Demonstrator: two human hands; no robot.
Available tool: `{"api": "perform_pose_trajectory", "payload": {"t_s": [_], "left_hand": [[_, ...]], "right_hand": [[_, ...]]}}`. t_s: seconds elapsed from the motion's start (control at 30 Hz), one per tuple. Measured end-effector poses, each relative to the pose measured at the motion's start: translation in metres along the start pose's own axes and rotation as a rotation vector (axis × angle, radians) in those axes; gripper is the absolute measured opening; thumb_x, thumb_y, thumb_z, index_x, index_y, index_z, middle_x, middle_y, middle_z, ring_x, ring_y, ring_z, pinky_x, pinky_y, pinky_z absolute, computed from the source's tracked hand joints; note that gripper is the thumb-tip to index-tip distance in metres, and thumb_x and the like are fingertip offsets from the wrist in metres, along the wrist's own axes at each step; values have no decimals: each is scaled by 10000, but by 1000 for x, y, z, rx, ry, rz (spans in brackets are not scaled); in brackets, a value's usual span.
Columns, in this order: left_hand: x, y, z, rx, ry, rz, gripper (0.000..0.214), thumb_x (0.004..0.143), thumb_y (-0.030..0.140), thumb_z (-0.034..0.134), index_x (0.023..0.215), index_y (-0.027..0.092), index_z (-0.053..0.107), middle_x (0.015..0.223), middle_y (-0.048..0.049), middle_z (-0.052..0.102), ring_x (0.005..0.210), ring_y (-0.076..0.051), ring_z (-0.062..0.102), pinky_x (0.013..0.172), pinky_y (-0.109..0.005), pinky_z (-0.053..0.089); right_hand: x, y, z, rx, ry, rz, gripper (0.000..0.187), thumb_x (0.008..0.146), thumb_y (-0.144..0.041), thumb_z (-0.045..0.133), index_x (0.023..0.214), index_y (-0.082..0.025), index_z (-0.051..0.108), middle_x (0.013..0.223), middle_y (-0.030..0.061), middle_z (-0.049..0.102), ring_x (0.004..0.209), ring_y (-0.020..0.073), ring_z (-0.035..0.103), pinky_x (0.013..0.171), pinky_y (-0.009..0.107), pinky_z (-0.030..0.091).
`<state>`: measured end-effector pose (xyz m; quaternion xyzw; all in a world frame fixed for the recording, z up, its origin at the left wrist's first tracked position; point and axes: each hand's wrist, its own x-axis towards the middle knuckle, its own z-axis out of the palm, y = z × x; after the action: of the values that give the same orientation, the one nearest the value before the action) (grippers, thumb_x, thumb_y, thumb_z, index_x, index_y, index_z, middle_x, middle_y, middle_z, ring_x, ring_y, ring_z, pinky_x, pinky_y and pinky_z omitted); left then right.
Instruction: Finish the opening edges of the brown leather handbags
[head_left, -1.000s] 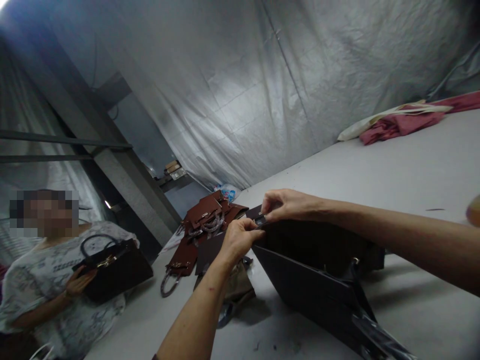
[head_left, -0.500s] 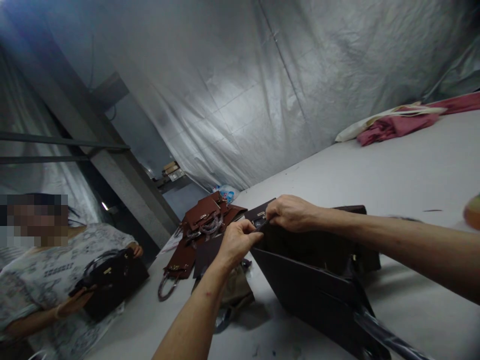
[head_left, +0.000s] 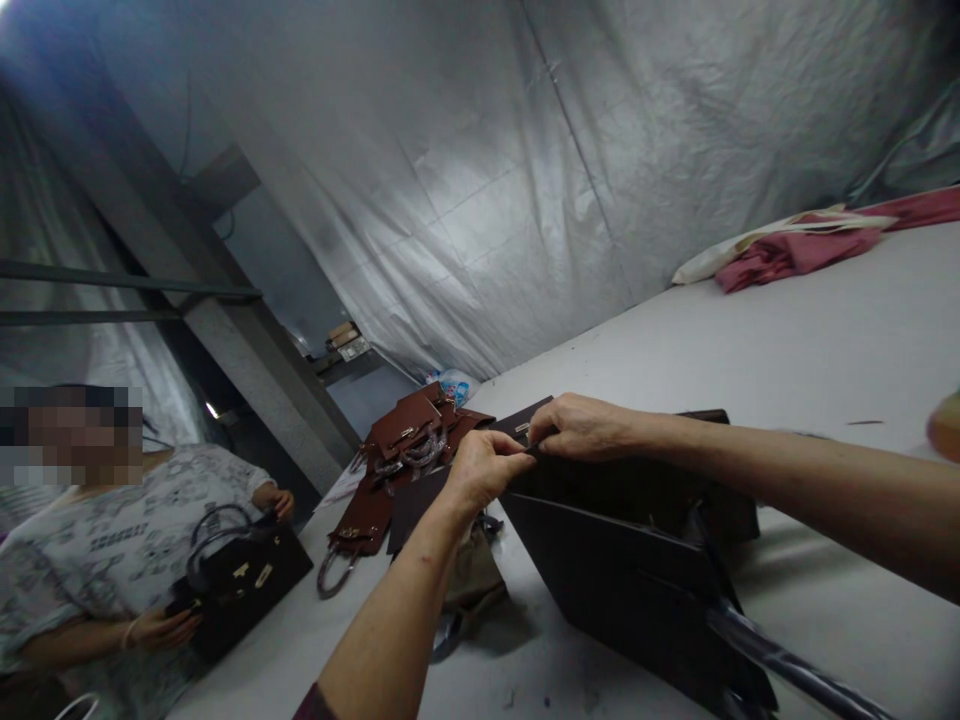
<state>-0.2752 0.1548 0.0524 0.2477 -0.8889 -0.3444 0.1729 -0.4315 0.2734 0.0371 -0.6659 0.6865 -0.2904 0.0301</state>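
Observation:
A dark brown handbag (head_left: 615, 590) stands open in front of me on the pale table, its dark interior partly covered by my right forearm. A plastic-wrapped handle (head_left: 787, 660) sticks out from its near side. My left hand (head_left: 484, 470) pinches the bag's upper edge at the far left corner. Close beside it, my right hand (head_left: 581, 425) is closed on the same edge, fingers bent down. Just beyond the fingertips lies a dark flap with a small gold metal fitting (head_left: 523, 428). What exactly sits between the fingertips is hidden.
Reddish-brown handbags (head_left: 405, 430) lie piled at the far left of the table (head_left: 750, 350). Another open bag with a tan interior (head_left: 474, 575) sits below my left wrist. At left, a co-worker (head_left: 112, 540) holds a dark handbag (head_left: 251, 590). Pink cloth (head_left: 799, 258) lies far right.
My left fingers have shifted slightly up and right, closer to my right hand. The co-worker's handbag has moved a little right and turned, showing more of its gold fittings.

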Motion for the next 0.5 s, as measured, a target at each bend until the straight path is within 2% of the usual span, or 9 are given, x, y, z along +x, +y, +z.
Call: {"api": "perform_pose_trajectory", "payload": {"t_s": [0.17,0.27,0.37,0.5], "left_hand": [[-5,9,4,-28,29,-27,82,661,123,763,607,141,705,575,28,603,562,-105,493,569,-250,338],[-10,9,3,-105,-6,-78,135,597,102,801,659,154,692,589,45,608,561,-105,511,568,-240,358],[-15,6,0,-141,-53,-101,228,542,95,830,716,163,700,608,52,622,571,-110,531,580,-236,386],[-15,1,-2,-125,-71,-111,233,532,84,821,700,168,683,590,62,607,555,-103,507,585,-241,387]], "right_hand": [[5,-3,1,24,-2,17,321,714,-140,560,875,-187,834,793,46,764,772,203,660,690,289,419],[0,-1,-7,112,-96,-4,354,736,-182,551,951,-178,832,831,37,777,773,202,678,666,274,455],[-5,2,-16,194,-186,-35,438,722,-175,525,1046,-192,820,956,22,802,855,203,714,709,261,505],[-7,0,-13,185,-154,-41,341,730,-239,644,1033,-182,792,945,34,787,853,221,705,697,272,496]]}}
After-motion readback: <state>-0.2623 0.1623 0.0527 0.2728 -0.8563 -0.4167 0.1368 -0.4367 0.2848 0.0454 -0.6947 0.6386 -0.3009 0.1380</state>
